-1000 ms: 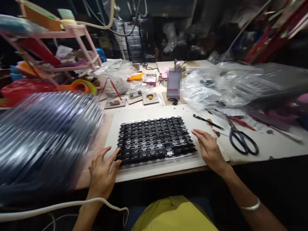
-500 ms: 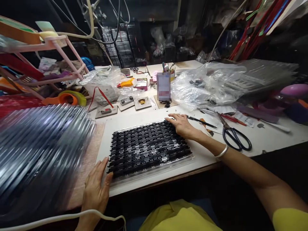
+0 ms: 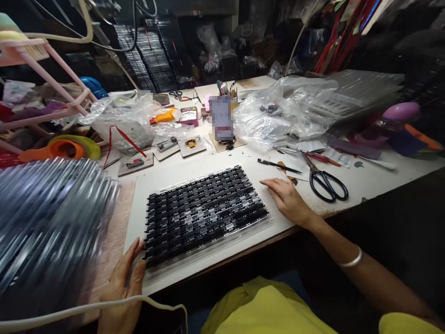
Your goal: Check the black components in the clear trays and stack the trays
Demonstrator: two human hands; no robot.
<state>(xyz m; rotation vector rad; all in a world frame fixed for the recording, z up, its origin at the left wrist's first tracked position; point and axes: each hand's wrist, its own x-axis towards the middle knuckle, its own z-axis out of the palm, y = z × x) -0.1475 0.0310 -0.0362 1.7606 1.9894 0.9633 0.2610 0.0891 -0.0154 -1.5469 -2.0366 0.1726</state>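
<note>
A clear plastic tray (image 3: 208, 245) lies on a white board (image 3: 137, 204), filled with rows of small black parts (image 3: 205, 204) that show silvery pins. My left hand (image 3: 123, 278) rests at the tray's lower left corner, thumb and fingers apart, at its edge. To the right of the tray, my right hand (image 3: 287, 199) hovers just over the table with fingers stretched out and nothing in it. A black pen (image 3: 280, 165) lies beyond that hand. Scissors with dark handles (image 3: 327, 183) lie to its right.
Stacked clear trays (image 3: 48, 222) stand close on the left. A white cable (image 3: 86, 306) crosses in front of my left forearm. Plastic bags (image 3: 278, 113), an orange tape roll (image 3: 62, 149), a pink rack (image 3: 59, 79) and a phone with a blurred screen (image 3: 221, 118) are farther back.
My right hand has left the tray's far right corner and come back toward me, to the right of the tray. My left hand stays at the tray's left corner. The view has shifted right.
</note>
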